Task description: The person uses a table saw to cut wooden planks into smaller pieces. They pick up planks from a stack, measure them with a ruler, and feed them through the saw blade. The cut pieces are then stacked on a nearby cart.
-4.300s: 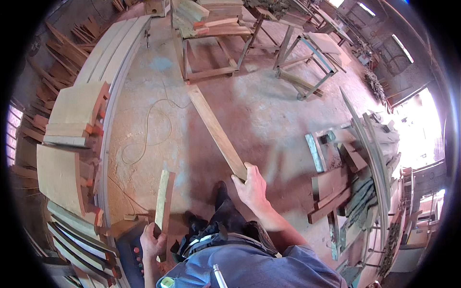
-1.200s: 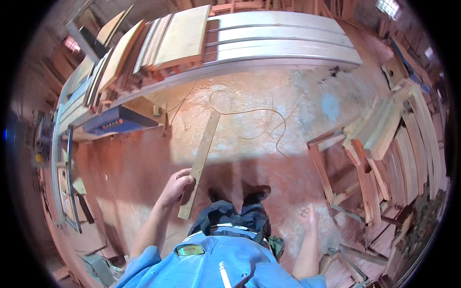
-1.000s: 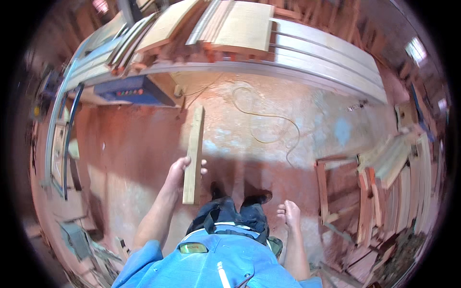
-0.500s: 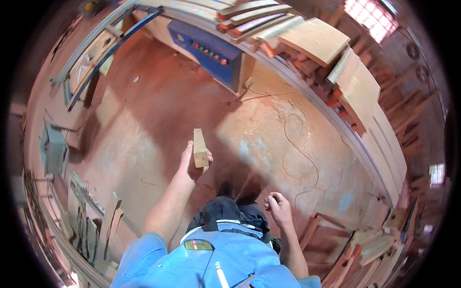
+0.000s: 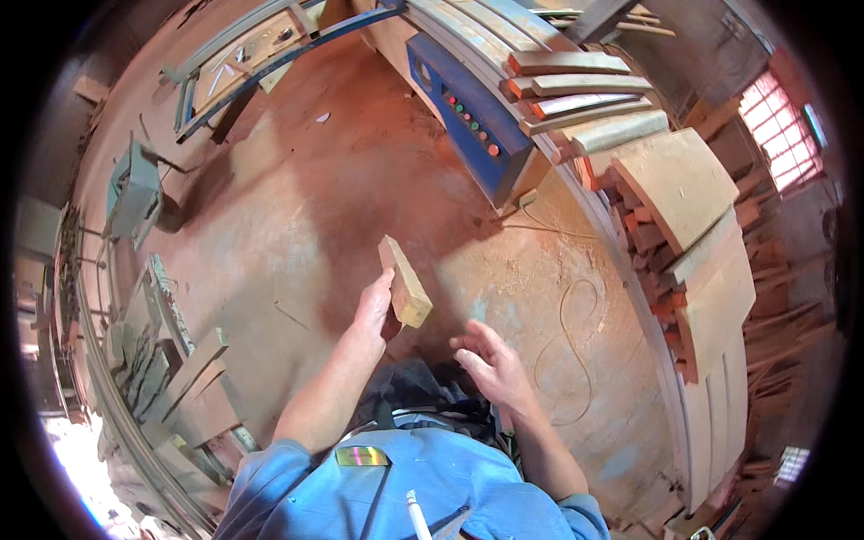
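Observation:
A short, light-coloured wood block (image 5: 404, 283) is gripped in my left hand (image 5: 375, 306), held up in front of me above the floor. Its near end tilts toward my right side, and part of my fingers is hidden behind it. My right hand (image 5: 490, 364) is just to the right and nearer my body, apart from the block. Its fingers are partly curled but spread from each other, with nothing visible in them.
On the right, a long machine bed (image 5: 630, 333) carries stacked boards (image 5: 677, 184); its blue control panel (image 5: 468, 121) has coloured buttons. A cable (image 5: 565, 337) loops over the floor. A blue-framed stand (image 5: 261, 67) is far left. Wood offcuts (image 5: 202, 387) stand at the left.
My right hand has come up and inward toward the block, and its closed fingers have loosened. The block in my left hand has shifted right and turned. My view has swung left.

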The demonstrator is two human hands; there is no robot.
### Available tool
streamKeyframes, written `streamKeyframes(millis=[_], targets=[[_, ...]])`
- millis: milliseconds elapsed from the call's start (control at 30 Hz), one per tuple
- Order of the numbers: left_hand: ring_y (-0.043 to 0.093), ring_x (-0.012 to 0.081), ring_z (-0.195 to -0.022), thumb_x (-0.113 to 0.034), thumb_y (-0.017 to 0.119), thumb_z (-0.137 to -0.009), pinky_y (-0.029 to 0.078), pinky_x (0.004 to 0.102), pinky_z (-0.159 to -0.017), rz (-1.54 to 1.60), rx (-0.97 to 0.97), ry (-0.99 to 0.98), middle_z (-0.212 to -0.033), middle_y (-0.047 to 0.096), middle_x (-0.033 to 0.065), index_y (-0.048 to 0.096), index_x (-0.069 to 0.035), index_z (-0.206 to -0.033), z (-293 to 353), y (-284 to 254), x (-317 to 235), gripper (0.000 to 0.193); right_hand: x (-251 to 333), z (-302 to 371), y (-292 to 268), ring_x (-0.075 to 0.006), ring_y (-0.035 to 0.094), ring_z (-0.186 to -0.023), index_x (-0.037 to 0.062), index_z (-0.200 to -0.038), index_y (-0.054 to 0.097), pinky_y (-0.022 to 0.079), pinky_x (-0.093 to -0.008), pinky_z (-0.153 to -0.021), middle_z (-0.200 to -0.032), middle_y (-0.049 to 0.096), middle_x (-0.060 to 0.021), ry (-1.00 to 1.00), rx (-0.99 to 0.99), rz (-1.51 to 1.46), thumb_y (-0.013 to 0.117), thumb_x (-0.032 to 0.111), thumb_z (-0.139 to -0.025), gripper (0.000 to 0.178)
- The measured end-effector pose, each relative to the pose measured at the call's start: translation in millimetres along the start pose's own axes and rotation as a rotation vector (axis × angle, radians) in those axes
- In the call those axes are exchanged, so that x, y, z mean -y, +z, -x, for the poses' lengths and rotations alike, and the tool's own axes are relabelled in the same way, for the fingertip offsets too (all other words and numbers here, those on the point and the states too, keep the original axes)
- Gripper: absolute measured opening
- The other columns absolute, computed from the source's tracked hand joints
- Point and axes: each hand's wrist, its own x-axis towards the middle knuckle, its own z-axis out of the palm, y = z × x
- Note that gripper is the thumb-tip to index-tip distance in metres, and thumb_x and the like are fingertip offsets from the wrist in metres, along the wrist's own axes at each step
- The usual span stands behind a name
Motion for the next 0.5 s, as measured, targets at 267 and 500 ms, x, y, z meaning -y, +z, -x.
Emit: streamKeyframes(millis=[267, 500], targets=[[0.064, 0.0254, -0.108, -0.030, 0.062, -0.100, 0.052, 0.0460, -0.095, 0.007, 0.087, 0.098, -0.117, 0.065, 0.0097, 0.057, -0.005, -0.127, -10, 28, -42, 0.037, 39, -91, 14, -0.0197, 0.064, -0.107, -0.0086, -0.148, 0.034, 0.053, -0.0327, -0.090, -0.130, 0.059, -0.0214, -0.043, 0.120, 0.077, 0.072, 0.012, -0.092, 0.071], [0.050, 0.0193, -0.124, -0.020, 0.067, -0.097, 0.036, 0.0377, -0.111, 0.046, 0.262, 0.243, -0.131, 0.057, 0.0054, 0.047, -0.003, -0.141, -80, 33, -115, 0.052, 90, -176, 34, -0.0181, 0.064, -0.099, -0.0052, -0.140, 0.048, 0.053, -0.0304, -0.083, -0.117, 0.063, -0.0148, 0.014, 0.082, 0.305, 0.074, 0.011, -0.088, 0.060]])
